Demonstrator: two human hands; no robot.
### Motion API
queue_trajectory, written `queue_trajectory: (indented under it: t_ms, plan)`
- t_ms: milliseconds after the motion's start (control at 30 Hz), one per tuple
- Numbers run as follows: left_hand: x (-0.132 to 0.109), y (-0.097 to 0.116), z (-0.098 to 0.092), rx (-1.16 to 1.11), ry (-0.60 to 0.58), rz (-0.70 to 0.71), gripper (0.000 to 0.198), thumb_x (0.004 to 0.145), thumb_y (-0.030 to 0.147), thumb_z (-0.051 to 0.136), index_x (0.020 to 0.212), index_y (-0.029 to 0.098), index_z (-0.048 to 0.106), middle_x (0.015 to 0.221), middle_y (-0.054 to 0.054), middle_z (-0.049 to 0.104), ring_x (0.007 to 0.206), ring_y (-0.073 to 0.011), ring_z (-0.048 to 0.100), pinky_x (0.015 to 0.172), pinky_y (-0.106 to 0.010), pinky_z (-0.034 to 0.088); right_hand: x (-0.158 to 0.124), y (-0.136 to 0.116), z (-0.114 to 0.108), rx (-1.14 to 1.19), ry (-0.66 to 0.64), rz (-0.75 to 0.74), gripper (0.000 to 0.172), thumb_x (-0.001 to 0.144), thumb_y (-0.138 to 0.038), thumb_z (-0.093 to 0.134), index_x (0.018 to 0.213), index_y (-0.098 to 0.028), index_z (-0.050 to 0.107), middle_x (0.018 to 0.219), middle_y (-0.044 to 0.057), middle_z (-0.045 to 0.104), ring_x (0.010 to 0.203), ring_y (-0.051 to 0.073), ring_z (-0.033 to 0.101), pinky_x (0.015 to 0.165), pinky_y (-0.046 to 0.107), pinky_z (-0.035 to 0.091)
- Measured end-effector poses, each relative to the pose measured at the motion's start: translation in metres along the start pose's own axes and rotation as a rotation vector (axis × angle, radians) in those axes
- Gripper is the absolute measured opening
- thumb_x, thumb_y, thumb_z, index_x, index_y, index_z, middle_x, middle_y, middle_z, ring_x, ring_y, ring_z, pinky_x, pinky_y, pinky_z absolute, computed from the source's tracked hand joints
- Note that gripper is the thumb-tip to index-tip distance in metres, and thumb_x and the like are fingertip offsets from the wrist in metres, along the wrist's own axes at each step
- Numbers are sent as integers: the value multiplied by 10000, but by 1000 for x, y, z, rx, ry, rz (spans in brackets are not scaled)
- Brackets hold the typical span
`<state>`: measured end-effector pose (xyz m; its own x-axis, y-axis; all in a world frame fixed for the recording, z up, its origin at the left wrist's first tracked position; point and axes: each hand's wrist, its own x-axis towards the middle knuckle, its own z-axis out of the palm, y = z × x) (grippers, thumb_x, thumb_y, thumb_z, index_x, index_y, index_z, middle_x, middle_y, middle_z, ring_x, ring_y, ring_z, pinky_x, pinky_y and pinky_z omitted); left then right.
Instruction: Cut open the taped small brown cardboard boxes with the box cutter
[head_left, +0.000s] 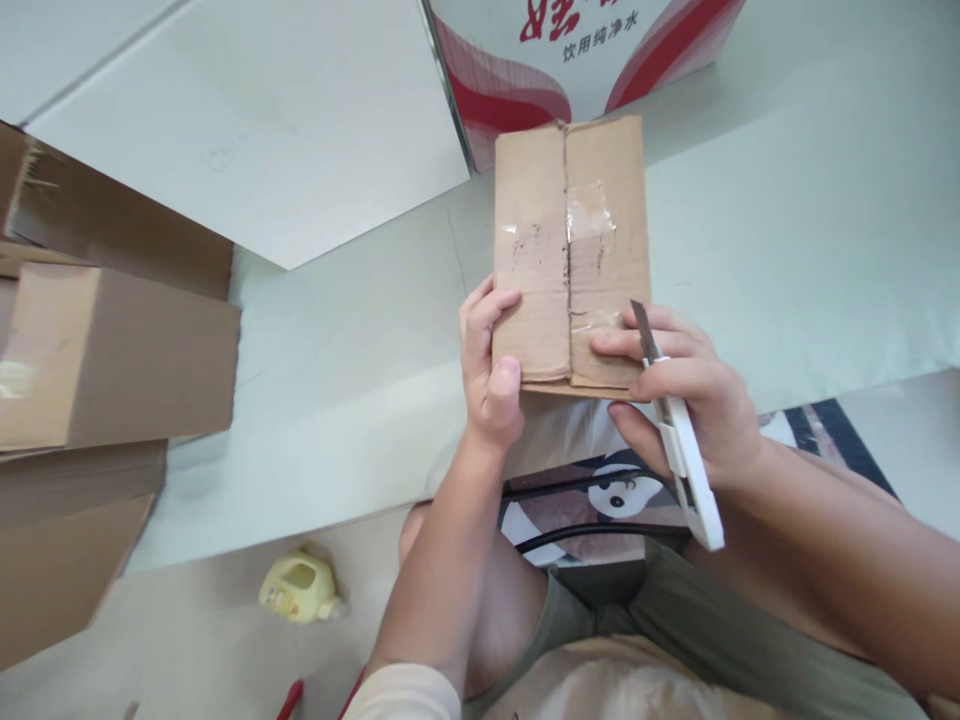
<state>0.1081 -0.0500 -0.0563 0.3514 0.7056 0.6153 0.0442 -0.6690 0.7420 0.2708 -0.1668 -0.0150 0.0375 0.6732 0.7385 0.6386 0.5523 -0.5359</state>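
Gripping the lower left side of a small brown box point(532, 200) with the left hand point(491, 365), thumb on the front and fingers around the edge. Grasping a white cutter point(686, 465) in the right hand point(701, 400), with fingertips also on the box's lower right part and the thumb below its bottom edge. Blade out, pointing up and slightly left over the lower right corner of the box; impossible to tell whether touching it. On the face of the box, two flaps meeting along a seam from top to bottom, with patches of clear tape and dark marks. Held tilted toward the viewer, near the front edge of a pale green surface point(787, 230). Just beyond the box, a red-and-white carton point(517, 60) with Chinese lettering; left of that, a large white panel point(285, 110). At far left, several brown cartons point(157, 360) close together. Down on the floor point(202, 610), a yellow jug point(300, 588) lying on its side, and a red object point(291, 698) cut off by the lower edge of view. Under the hands, a panda print point(630, 490) and olive shorts point(720, 610).
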Motion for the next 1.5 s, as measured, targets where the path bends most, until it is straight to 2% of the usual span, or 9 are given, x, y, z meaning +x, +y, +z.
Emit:
queue_trajectory:
  t_ms: [133, 233, 467, 600, 733, 933, 1133, 1300, 1500]
  plan:
    - [0, -1, 0, 32, -4, 3, 607, 1025, 660, 163, 1393, 302, 487, 1464, -76, 561, 1405, -348, 556, 1122, -510, 528, 0, 0, -1, -12, -11, 0, 276, 824, -127, 701, 999, -278, 548, 1186, 78, 764, 1112, 226, 724, 1038, 487, 606]
    - [0, -1, 0, 12, -17, 15, 596, 1018, 677, 214, 1415, 316, 474, 1482, -70, 547, 1423, -352, 540, 1139, -518, 516, 0, 0, -1, -25, -7, 5, 253, 831, -142, 701, 964, -291, 545, 1186, 50, 764, 1113, 217, 718, 1028, 492, 618]
    - [0, 4, 0, -20, -11, -44, 561, 1032, 609, 183, 1383, 302, 495, 1487, -53, 533, 1416, -329, 517, 1145, -512, 472, -1, -2, -1, 27, -12, 26, 345, 793, -97, 717, 1036, -273, 547, 1205, 86, 761, 1131, 227, 706, 1075, 485, 581]
    - [1, 0, -3, -127, -37, -33, 536, 987, 651, 350, 1376, 328, 528, 1457, -49, 547, 1405, -344, 507, 1167, -551, 450, -1, -3, 0, 30, -27, 48, 325, 826, -100, 672, 1050, -288, 532, 1248, 59, 743, 1166, 224, 689, 1083, 503, 570]
    - [1, -2, -4, -206, -21, -48, 525, 968, 636, 428, 1367, 322, 564, 1444, -60, 552, 1387, -343, 513, 1173, -528, 435, -2, -2, 1, 37, -1, 49, 303, 825, -88, 668, 1032, -277, 551, 1225, 52, 750, 1172, 207, 695, 1093, 467, 565]
    - [1, -2, -3, -190, -32, -45, 518, 974, 647, 410, 1370, 343, 547, 1447, -52, 549, 1396, -328, 497, 1176, -504, 423, -2, -1, 0, 40, -17, 23, 325, 800, -60, 688, 1026, -251, 553, 1236, 81, 745, 1219, 203, 676, 1120, 448, 547]
    - [1, -3, -4, -188, -28, -47, 543, 971, 653, 407, 1360, 303, 555, 1442, -84, 549, 1379, -343, 510, 1169, -502, 424, -2, -1, 2, 49, 18, 35, 235, 859, -123, 685, 1011, -258, 567, 1207, 75, 757, 1193, 212, 689, 1088, 470, 569]
    - [1, -1, -4, -201, -36, -57, 526, 968, 661, 422, 1373, 352, 556, 1427, -44, 545, 1393, -341, 504, 1168, -534, 418, -4, 0, 1, 56, -2, 34, 298, 809, -73, 700, 1010, -249, 569, 1225, 84, 756, 1169, 212, 696, 1109, 471, 551]
    - [0, -2, -3, -188, -33, -54, 538, 972, 657, 411, 1362, 315, 551, 1440, -80, 547, 1386, -346, 501, 1173, -530, 417, -4, 0, 0, 63, -5, 41, 330, 776, -51, 705, 1005, -246, 570, 1239, 78, 750, 1220, 211, 677, 1106, 462, 552]
